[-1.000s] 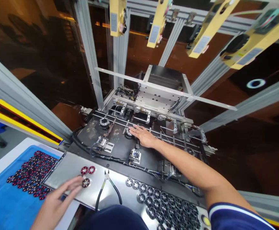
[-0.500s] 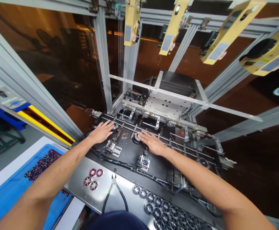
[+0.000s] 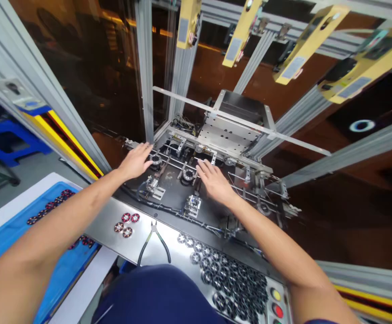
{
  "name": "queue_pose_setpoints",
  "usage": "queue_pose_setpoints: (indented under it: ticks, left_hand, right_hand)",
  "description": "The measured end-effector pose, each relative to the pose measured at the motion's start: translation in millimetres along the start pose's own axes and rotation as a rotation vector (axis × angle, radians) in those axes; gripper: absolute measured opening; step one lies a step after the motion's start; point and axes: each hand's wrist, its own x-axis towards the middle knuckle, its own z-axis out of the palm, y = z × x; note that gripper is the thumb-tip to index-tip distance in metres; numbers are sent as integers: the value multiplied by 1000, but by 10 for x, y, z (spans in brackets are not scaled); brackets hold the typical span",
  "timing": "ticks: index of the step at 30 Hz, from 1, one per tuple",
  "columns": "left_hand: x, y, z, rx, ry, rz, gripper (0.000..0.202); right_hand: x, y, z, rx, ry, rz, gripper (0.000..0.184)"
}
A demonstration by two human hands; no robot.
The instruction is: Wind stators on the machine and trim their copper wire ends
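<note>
My left hand (image 3: 135, 161) is open, fingers stretched out beside a round ring-shaped part (image 3: 155, 161) seated on the machine bed (image 3: 171, 191). It looks empty; whether the thumb touches the ring I cannot tell. A second round part (image 3: 188, 175) sits farther right on the bed, with my right hand (image 3: 216, 182) just right of it. That hand is open too, palm down, and holds nothing. In front of the two round parts stand small metal fixtures, one at left (image 3: 155, 189) and one at the middle (image 3: 193, 205).
Cutting pliers (image 3: 153, 229) lie on the steel ledge (image 3: 108, 220) between several red-and-black wound cores (image 3: 126, 218) and many dark metal rings (image 3: 223, 270). A blue tray (image 3: 10, 252) holds more cores. Yellow units (image 3: 236, 40) hang above. Control buttons (image 3: 277, 310) sit front right.
Both hands have come off the round parts, the left to its left side and the right to its right, leaving the parts uncovered. The camera view has shifted, bringing the control buttons into sight.
</note>
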Motion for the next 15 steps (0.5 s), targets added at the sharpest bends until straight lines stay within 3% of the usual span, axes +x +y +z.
queue_pose_setpoints:
  ticks: [3, 6, 8, 11, 13, 15]
  left_hand:
    - [-481, 19, -140, -90, 118, -85, 61]
    - [-1181, 111, -83, -162, 231, -244, 59]
    - [-1699, 184, 87, -208, 262, -367, 59]
    - [-2366, 254, 441, -261, 232, -537, 61]
    - [-2635, 256, 658, -302, 198, -599, 64]
    - [-2743, 221, 816, -320, 205, -642, 66]
  right_hand:
    - [-557, -197, -228, 12, 189, 124, 75]
    - [-1359, -492, -106, 107, 522, 304, 77]
    - [-1954, -743, 185, 155, 625, 495, 74]
    - [-2809, -1148, 760, 120, 617, 837, 65]
    - [-3297, -1402, 1113, 65, 611, 969, 63]
    - [-3676, -1622, 1390, -5, 610, 1073, 60]
